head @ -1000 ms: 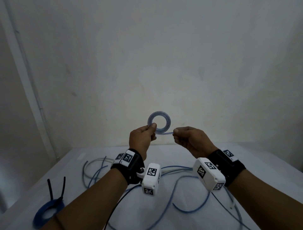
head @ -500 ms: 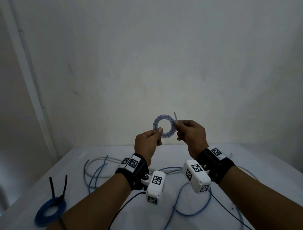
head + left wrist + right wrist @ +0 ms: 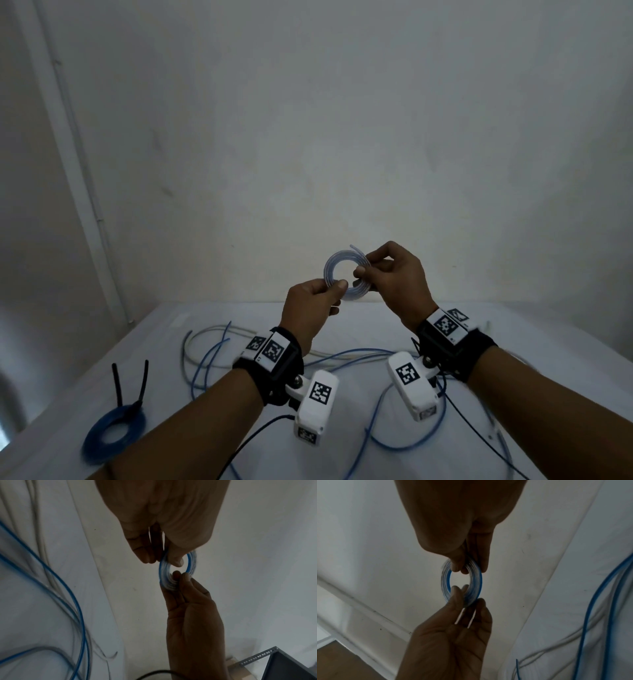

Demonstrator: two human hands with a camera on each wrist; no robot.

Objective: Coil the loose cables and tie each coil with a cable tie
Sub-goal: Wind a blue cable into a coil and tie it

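A small coil of clear, blue-tinted cable [image 3: 346,274] is held up in the air above the table, in front of the wall. My left hand [image 3: 337,287] pinches its lower left edge between thumb and fingers. My right hand [image 3: 364,270] pinches its right side, and the cable's free end [image 3: 352,247] lies along the top of the ring. The left wrist view shows the coil [image 3: 191,563] edge-on between my left hand [image 3: 162,561] and right hand [image 3: 181,576]. In the right wrist view the coil [image 3: 446,582] sits between my right hand [image 3: 467,568] and left hand [image 3: 464,595].
A blue coil [image 3: 114,431] bound with a black cable tie [image 3: 132,383] lies at the table's front left. Loose blue cables [image 3: 205,363] and pale cables [image 3: 219,329] sprawl over the white table [image 3: 342,318] under my arms. A grey metal cabinet [image 3: 283,665] stands beside the table.
My right hand has carried the cable's straight free end up and round onto the coil and now pinches the ring's right side. The left hand kept its hold.
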